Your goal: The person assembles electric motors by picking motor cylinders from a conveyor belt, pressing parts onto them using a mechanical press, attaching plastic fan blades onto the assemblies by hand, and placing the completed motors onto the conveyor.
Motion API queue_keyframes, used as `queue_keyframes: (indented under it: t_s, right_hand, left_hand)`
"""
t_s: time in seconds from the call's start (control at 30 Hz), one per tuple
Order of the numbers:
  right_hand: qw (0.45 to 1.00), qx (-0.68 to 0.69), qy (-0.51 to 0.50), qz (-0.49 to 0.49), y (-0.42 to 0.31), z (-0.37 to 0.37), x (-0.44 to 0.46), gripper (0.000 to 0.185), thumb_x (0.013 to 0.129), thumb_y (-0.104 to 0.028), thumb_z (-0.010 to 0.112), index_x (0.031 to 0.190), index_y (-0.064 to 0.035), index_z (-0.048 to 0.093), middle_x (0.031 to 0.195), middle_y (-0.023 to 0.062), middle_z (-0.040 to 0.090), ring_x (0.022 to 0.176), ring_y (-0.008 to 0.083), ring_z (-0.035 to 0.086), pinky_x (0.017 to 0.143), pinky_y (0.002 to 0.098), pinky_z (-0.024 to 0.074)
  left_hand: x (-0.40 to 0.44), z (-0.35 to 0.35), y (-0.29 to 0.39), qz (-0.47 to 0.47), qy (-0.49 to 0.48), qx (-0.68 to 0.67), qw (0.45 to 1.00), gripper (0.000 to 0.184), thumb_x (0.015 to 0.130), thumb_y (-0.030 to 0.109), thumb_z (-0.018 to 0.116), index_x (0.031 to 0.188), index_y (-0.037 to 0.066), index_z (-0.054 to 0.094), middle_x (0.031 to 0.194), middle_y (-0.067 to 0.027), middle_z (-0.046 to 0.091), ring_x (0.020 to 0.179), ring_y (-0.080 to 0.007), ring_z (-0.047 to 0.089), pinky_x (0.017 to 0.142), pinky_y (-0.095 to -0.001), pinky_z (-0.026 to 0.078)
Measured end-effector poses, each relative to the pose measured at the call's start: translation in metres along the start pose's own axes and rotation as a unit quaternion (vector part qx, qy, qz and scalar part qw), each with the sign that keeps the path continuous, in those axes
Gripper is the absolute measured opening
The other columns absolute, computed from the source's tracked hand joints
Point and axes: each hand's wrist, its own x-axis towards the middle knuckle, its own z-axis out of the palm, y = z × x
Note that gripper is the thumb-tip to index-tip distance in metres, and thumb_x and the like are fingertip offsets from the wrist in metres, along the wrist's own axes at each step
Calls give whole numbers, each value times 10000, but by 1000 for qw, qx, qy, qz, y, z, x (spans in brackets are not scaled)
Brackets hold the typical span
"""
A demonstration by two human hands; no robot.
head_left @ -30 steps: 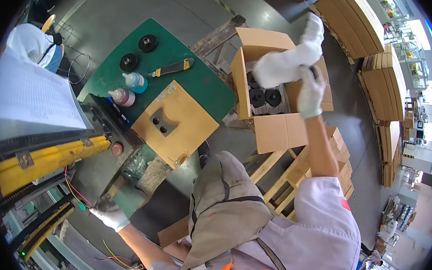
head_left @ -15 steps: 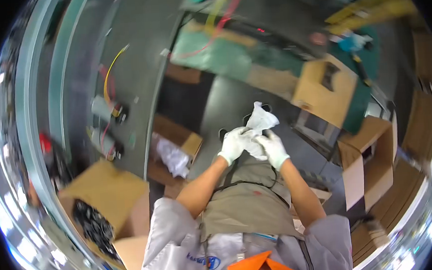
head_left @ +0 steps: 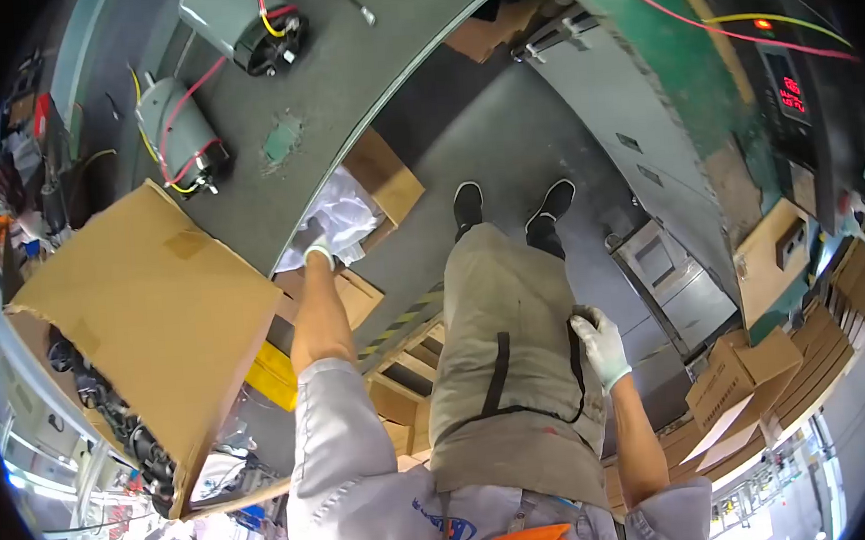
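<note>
My left hand [head_left: 320,248], in a white glove, reaches down to a cardboard box [head_left: 386,185] beside the bench edge. Crumpled translucent plastic [head_left: 346,216] fills this box, and the hand is at its near side. The fingers are mostly hidden there, so I cannot tell whether they grip any of it. My right hand [head_left: 600,344], also gloved, hangs beside the beige apron [head_left: 512,335]. Its fingers are loosely bent and apart near the apron's edge, with nothing visible in them.
Two grey motors [head_left: 177,127] with red and yellow wires lie on the dark bench [head_left: 339,86]. A large carton [head_left: 163,289] with black parts stands at left. On the right are a green-topped bench [head_left: 626,21], a red-lit display [head_left: 786,85] and an open carton [head_left: 741,379].
The crumpled white piece that both hands held has left my right hand. My left hand has moved left to the box, my right to the apron's side. The view has turned left.
</note>
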Motion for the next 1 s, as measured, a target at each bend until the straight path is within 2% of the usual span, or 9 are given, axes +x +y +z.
queue_keyframes:
  t_s: [0.37,0.47,0.53,0.57,0.6,0.73,0.77,0.87,1.0]
  right_hand:
    - [999,21,-9,26,37,11,36,390,1042,-96,636,1388,81,608,1294,137,702,1196,186,652,1085,315,493]
    - [998,65,26,4,19,1,20,379,1046,-94,626,1389,66,616,1299,133,704,1195,191,653,1081,319,498]
    - [997,66,41,-11,5,-17,3,375,1045,-91,625,1386,65,619,1298,133,704,1191,190,654,1079,321,500]
    - [996,68,56,-23,1,-27,-7,372,1044,-88,624,1383,64,622,1298,134,705,1187,190,655,1076,323,502]
    - [996,48,63,-37,2,-40,-14,364,1042,-94,624,1372,60,633,1283,130,711,1172,186,659,1069,325,505]
    - [993,50,73,-74,18,-79,-21,338,1046,-122,633,1335,52,658,1220,116,731,1130,177,667,1041,316,514]
    - [993,56,68,-83,20,-83,-21,338,1046,-122,633,1335,52,658,1220,116,731,1130,177,667,1041,316,514]
    - [992,54,63,-93,15,-91,-35,313,1042,-128,656,1302,45,669,1183,102,736,1078,169,675,995,311,535]
    - [997,42,21,-57,48,-90,-23,396,1036,-133,657,1366,86,631,1266,175,731,1158,214,688,1034,333,528]
  left_hand:
    - [57,62,-18,-52,-154,-59,985,1059,894,276,759,1723,118,119,1414,-240,609,1101,-352,673,839,-463,582]
    - [26,58,3,37,-140,-36,989,1020,934,318,747,1724,135,127,1359,-251,641,1026,-323,686,825,-475,576]
    - [-14,46,14,4,-279,-6,960,978,970,354,730,1718,112,147,1336,-253,660,1097,-318,674,900,-446,562]
    - [-59,9,47,38,-276,22,960,859,977,449,652,1626,-17,336,1569,-291,513,1440,-438,515,1188,-422,419]
    - [-68,34,22,123,-208,8,970,867,984,464,647,1636,-5,322,1588,-283,495,1458,-428,498,1181,-410,423]
    - [-160,20,3,150,-227,60,960,810,941,465,682,1557,-15,469,1559,-294,513,1470,-422,463,1200,-431,387]
    - [-192,-16,17,96,-283,10,954,812,935,452,675,1554,-31,467,1576,-303,495,1475,-420,469,1206,-423,385]
    - [-232,-52,-7,23,-186,-92,978,798,890,365,702,1547,-30,479,1445,-306,617,1365,-421,586,1151,-425,449]
    - [-217,-83,-19,41,-147,27,988,631,911,382,697,1413,5,625,1374,-257,683,1296,-416,641,1087,-440,502]
